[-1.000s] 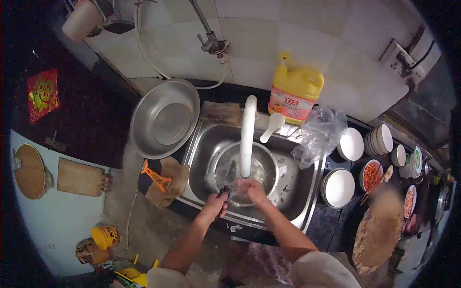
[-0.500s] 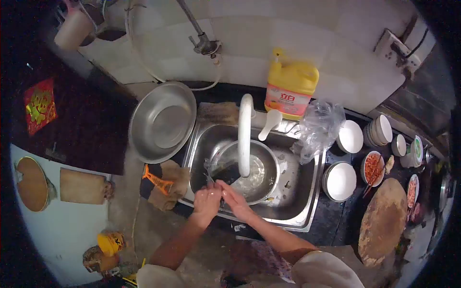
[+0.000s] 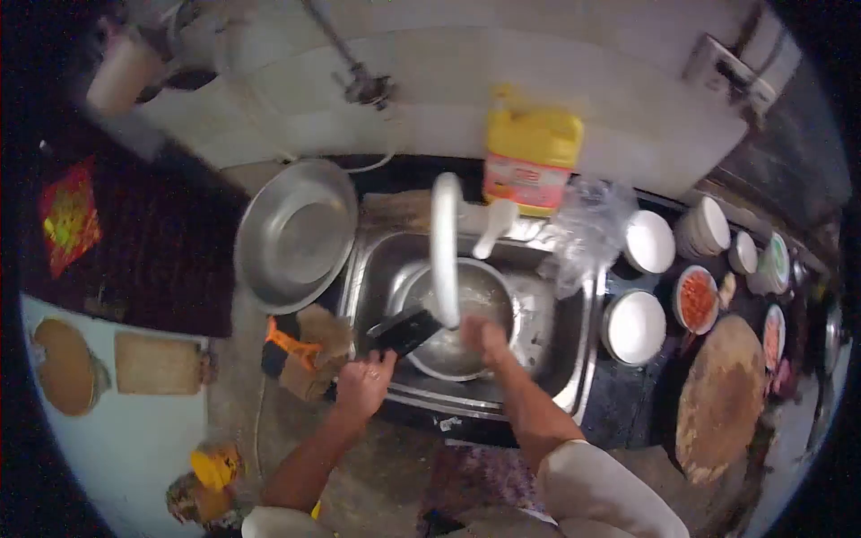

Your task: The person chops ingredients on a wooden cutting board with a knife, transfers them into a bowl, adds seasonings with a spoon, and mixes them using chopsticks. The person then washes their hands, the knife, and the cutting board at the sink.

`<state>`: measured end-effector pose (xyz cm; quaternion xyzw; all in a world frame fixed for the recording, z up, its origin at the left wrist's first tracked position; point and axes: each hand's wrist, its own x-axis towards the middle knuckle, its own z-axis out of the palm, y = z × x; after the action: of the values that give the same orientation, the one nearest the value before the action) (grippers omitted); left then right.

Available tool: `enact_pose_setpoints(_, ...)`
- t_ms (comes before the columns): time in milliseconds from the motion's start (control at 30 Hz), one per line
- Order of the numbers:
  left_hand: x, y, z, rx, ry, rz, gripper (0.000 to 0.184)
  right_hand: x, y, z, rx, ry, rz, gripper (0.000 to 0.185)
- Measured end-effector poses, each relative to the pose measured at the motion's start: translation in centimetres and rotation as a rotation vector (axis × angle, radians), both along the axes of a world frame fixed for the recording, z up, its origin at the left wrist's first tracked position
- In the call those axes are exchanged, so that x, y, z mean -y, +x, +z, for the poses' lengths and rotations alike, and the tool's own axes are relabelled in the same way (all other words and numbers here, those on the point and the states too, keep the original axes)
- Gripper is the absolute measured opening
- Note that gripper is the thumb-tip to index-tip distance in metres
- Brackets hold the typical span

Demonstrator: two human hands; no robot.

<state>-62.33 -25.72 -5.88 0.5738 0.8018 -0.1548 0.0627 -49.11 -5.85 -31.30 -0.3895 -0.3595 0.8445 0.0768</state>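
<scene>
My left hand (image 3: 365, 386) is closed on a dark, flat, blade-like object (image 3: 408, 332), which slants over the left part of the metal basin (image 3: 439, 366) in the sink (image 3: 560, 377). Blurred by motion, my right hand (image 3: 485, 341) is over the basin's right side, just right of the white faucet (image 3: 445, 251); its fingers cannot be made out. Water lies in the basin.
Left of the sink are a large metal bowl (image 3: 296, 238) and an orange peeler (image 3: 291, 343) on a cloth. Behind it stands a yellow jug (image 3: 531, 161) beside a plastic bag (image 3: 587, 235). White bowls (image 3: 636, 328) and a round wooden board (image 3: 720, 399) are at the right.
My hands were together at the basin's near edge; now they are apart, the right one moved right over the basin. The dark object now shows flat beside the faucet. The view has shifted.
</scene>
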Motion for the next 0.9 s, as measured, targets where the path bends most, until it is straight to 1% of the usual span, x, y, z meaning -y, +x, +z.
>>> enact_pose_setpoints(33, -1.0, 0.1, 0.1, 0.021, -0.04, 0.058, 0.027, 1.0, -0.5, 1.3, -0.128, -0.101, 0.0, 0.035)
enact_pose_setpoints(67, -1.8, 0.2, 0.1, 0.05, -0.069, 0.106, 0.029, 2.6, -1.3, 4.1, -0.168, 0.107, 0.094, 0.033)
enact_pose_setpoints(100, -2.1, 0.3, -0.4, 0.085, -0.11, 0.151, 0.031, 4.6, -2.0, 6.6, -0.193, 0.45, 0.193, 0.032)
enact_pose_setpoints(133, -1.4, -0.4, -2.4, 0.244, -0.018, 0.199, 0.034, 6.7, -2.5, 9.0, -0.229, 0.768, 0.243, 0.031)
enact_pose_setpoints(167, -1.1, -1.3, -4.1, 0.395, 0.068, 0.256, 0.037, 8.7, -2.3, 11.7, -0.278, 0.756, 0.205, 0.035)
enact_pose_setpoints(200, -1.8, -1.0, -3.4, 0.481, 0.119, 0.299, 0.039, 9.3, -1.9, 13.8, -0.227, 1.013, 0.282, 0.037)
enact_pose_setpoints(233, -1.9, -0.6, -1.5, 0.564, 0.163, 0.352, 0.041, 9.1, -1.1, 16.4, -0.148, 1.157, 0.301, 0.039)
enact_pose_setpoints(267, -1.9, -0.4, -0.4, 0.642, 0.21, 0.409, 0.044, 8.6, -0.4, 18.0, -0.093, 1.18, 0.387, 0.04)
enact_pose_setpoints(300, -1.1, -1.1, -1.8, 0.664, 0.403, 0.199, 0.037, 8.1, 0.2, 19.3, -0.041, 1.195, 0.475, 0.041)
enact_pose_setpoints(333, -1.8, -0.4, -0.2, 0.823, 0.325, 0.433, 0.035, 7.5, 0.7, 20.6, 0.007, 1.209, 0.567, 0.042)
enact_pose_setpoints(367, -2.1, 0.4, 2.0, 0.975, 0.237, 0.67, 0.033, 6.7, 1.4, 21.7, -0.024, 1.211, 0.643, 0.045)
enact_pose_setpoints(400, -2.4, 1.3, 3.6, 1.117, 0.137, 0.91, 0.031, 6.7, 2.0, 21.8, -0.029, 1.253, 0.63, 0.045)
enact_pose_setpoints(467, -1.7, 1.9, 4.2, 1.364, 0.22, 1.022, 0.028, 6.9, 3.2, 21.8, -0.037, 1.333, 0.605, 0.046)
enact_pose_setpoints(500, -1.3, 2.4, 4.7, 1.486, 0.265, 1.08, 0.027, 6.6, 4.5, 22.9, -0.045, 1.354, 0.575, 0.046)
enact_pose_setpoints(600, -1.0, 7.2, 9.0, 1.013, 0.236, 0.736, 0.031, 5.2, 10.3, 25.2, 0.039, 1.488, 0.31, 0.051)
enact_pose_setpoints(633, -0.3, 8.3, 8.6, 1.019, 0.318, 0.556, 0.033, 4.3, 12.6, 25.0, -0.029, 1.468, 0.164, 0.043)
enact_pose_setpoints(700, 1.5, 10.5, 6.8, 1.011, 0.485, 0.201, 0.037, 2.9, 18.7, 23.5, 0.108, 1.263, 0.24, 0.026)
enact_pose_setpoints(733, 1.3, 12.1, 6.7, 1.003, 0.413, 0.136, 0.037, 2.8, 21.5, 24.2, 0.155, 1.265, 0.003, 0.016)
enact_pose_setpoints(767, 1.0, 14.3, 6.9, 0.991, 0.343, 0.07, 0.038, 2.6, 24.5, 24.6, 0.238, 1.252, -0.129, 0.016)
enact_pose_setpoints(800, -0.4, 17.6, 7.8, 0.954, 0.335, 0.061, 0.037, 2.0, 27.2, 24.9, 0.352, 1.148, -0.222, 0.016)
enact_pose_setpoints(833, -1.9, 21.0, 8.5, 0.918, 0.325, 0.052, 0.037, 1.3, 30.0, 24.4, 0.408, 1.126, -0.319, 0.016)
enact_pose_setpoints(867, -2.4, 23.2, 7.5, 0.815, 0.336, -0.045, 0.036, 0.6, 32.0, 24.4, 0.424, 1.074, -0.533, 0.016)
enact_pose_setpoints(900, -2.9, 24.9, 5.5, 0.713, 0.341, -0.141, 0.035, -0.3, 34.1, 24.8, 0.512, 0.965, -0.596, 0.017)
